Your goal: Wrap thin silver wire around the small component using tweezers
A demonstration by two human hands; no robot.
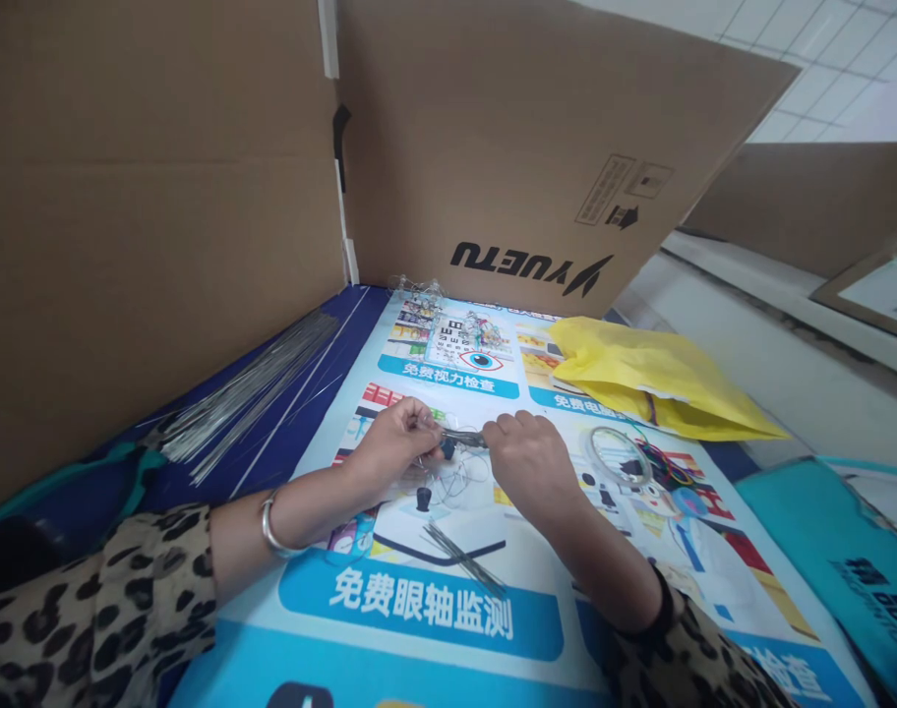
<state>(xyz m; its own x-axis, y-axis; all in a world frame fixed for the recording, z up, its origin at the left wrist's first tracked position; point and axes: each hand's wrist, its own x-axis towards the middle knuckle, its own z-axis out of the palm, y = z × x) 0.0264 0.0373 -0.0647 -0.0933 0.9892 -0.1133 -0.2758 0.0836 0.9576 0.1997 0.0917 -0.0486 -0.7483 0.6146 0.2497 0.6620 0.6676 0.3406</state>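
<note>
A small bundle of thin grey wires [463,438] stretches between my two hands above the printed sheet. My left hand [390,444] pinches its left end between thumb and fingers. Around the other end my right hand [533,467] is closed in a fist, which hides that part of the bundle. Loose, curling fine wire [452,484] lies under and between the hands. Closer to me, a short bunch of straight wires [463,558] rests on the sheet.
Cardboard panels [508,147] stand behind and to the left. Long straight wires [249,393] lie at left beside a teal-handled tool [135,467]. At right are a ring-shaped coil [620,456], coloured wires [670,467], a yellow bag [640,369] and a teal bag [832,560]. Tangled wire [482,332] lies farther back.
</note>
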